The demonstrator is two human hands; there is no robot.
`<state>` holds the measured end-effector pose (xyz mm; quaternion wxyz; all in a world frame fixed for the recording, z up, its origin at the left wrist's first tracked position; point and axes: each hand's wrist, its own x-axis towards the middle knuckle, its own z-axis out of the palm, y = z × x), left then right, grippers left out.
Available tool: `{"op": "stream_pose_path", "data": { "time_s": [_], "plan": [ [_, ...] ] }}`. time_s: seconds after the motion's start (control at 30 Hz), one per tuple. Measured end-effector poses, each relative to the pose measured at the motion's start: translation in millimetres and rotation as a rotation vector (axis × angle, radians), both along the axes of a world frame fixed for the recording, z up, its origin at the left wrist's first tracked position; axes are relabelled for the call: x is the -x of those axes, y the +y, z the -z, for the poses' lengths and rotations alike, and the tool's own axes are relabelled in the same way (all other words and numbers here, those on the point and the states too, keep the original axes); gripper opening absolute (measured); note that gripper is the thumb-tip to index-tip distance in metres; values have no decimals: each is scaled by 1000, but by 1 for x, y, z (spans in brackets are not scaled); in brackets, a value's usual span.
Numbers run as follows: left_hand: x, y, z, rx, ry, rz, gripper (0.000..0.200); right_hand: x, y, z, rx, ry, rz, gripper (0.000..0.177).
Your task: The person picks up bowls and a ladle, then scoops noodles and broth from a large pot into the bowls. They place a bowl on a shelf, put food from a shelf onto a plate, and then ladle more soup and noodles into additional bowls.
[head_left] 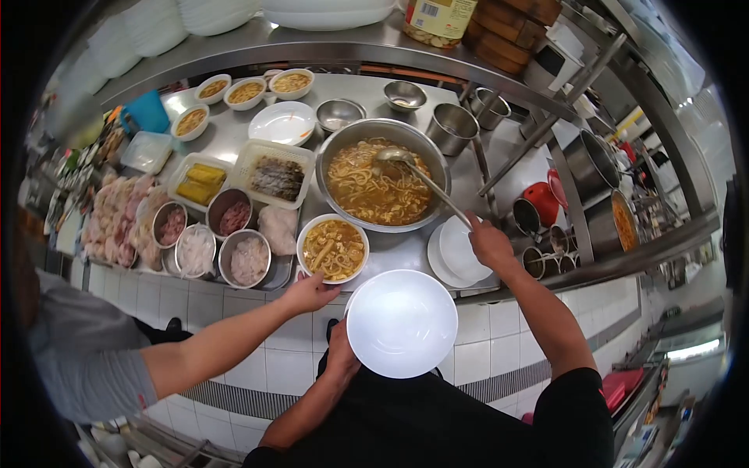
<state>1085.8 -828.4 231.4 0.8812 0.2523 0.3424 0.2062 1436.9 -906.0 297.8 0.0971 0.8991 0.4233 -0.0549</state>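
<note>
My left hand (341, 352) grips the rim of a white bowl (402, 324) just off the counter's front edge; a second rim shows beneath it. My right hand (490, 243) is closed around the handle of a ladle (438, 189). The ladle's head rests in a large metal basin (321, 175) of noodles in brown soup (374, 183). A filled bowl of noodle soup (334, 248) stands left of the basin, with a co-worker's hand (308, 295) at its near rim. Two white dishes (445, 269) lie on the counter beside my right hand.
Several small filled bowls (246, 93) and a white plate (282, 123) stand at the back left. Metal cups of raw meat (245, 258) and trays of food (273, 175) fill the left side. Steel pots (452, 129) and a shelf frame (530, 148) bound the right.
</note>
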Motion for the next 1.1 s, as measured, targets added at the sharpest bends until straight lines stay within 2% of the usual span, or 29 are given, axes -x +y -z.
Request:
{"op": "stream_pose_path", "data": {
  "time_s": [0.1, 0.23, 0.3, 0.33, 0.43, 0.47, 0.53, 0.57, 0.67, 0.73, 0.8, 0.83, 0.93, 1.1],
  "plan": [
    [-7, -26, 2, 25, 72, -106, 31, -11, -9, 1, -169, 158, -15, 54],
    [-22, -56, -2, 46, 75, -226, 29, -22, -5, 12, -197, 309, -8, 54],
    [-25, -68, 9, -8, 78, -251, 29, -16, -4, 11, -273, 559, 73, 54],
    [-27, -71, 15, -64, 74, -251, 29, -9, -2, 4, -271, 568, 56, 54],
    [-32, -80, 21, -88, 88, -309, 29, 6, -5, -7, -338, 946, 211, 48],
    [-35, -82, 21, -91, 94, -317, 29, 7, -6, -3, -335, 954, 204, 48],
    [-37, -83, 20, -4, 31, -403, 31, 14, -6, 1, -393, 1185, 281, 43],
    [-35, -82, 25, -7, 32, -405, 31, 18, -6, 1, -394, 1187, 279, 43],
    [-31, -73, 28, -136, 140, -355, 34, 30, -3, 1, -413, 1577, 516, 42],
    [-30, -64, 24, -8, 69, -506, 37, 34, 0, 3, -424, 1666, 566, 41],
    [-24, -51, 24, -33, 56, -515, 37, 38, 2, 0, -478, 1918, 767, 31],
    [-21, -44, 26, -59, 41, -526, 37, 38, 2, 1, -486, 2006, 816, 19],
    [-14, -21, 36, -125, 16, -560, 37, 44, -3, 0, -546, 2132, 847, 14],
    [-13, 20, 109, -139, 60, -633, 35, 52, -19, -24, -611, 2183, 829, 14]
  ]
}}
